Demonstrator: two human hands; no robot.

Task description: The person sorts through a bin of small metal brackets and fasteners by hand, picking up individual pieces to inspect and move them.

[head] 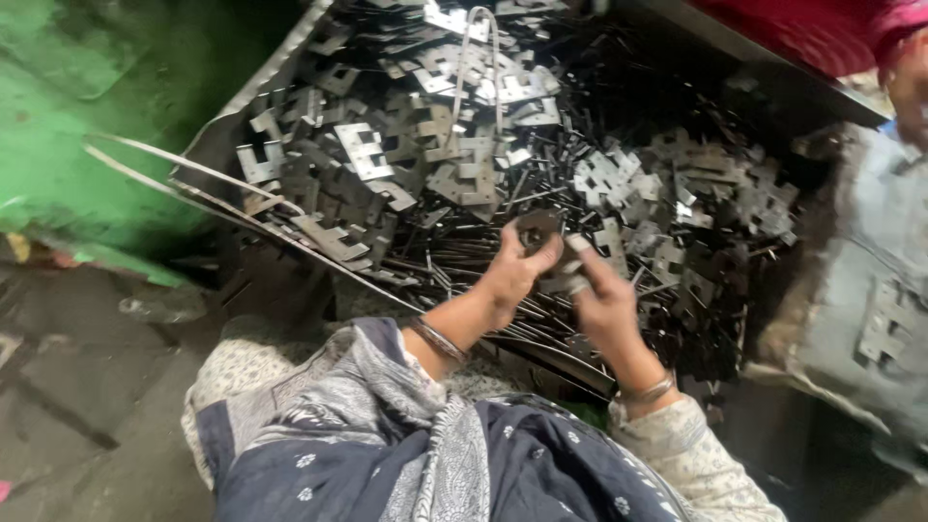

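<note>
Heaped metal plates (541,164), hands' (517,271) small part (537,229) blurred, half hidden.

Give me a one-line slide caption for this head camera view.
Left hand and right hand hold a dark flat metal piece over a big heap of stamped metal plates.

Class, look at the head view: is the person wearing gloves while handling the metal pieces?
No. The left hand and right hand are bare, holding a dark metal piece above the pile of plates.
</note>
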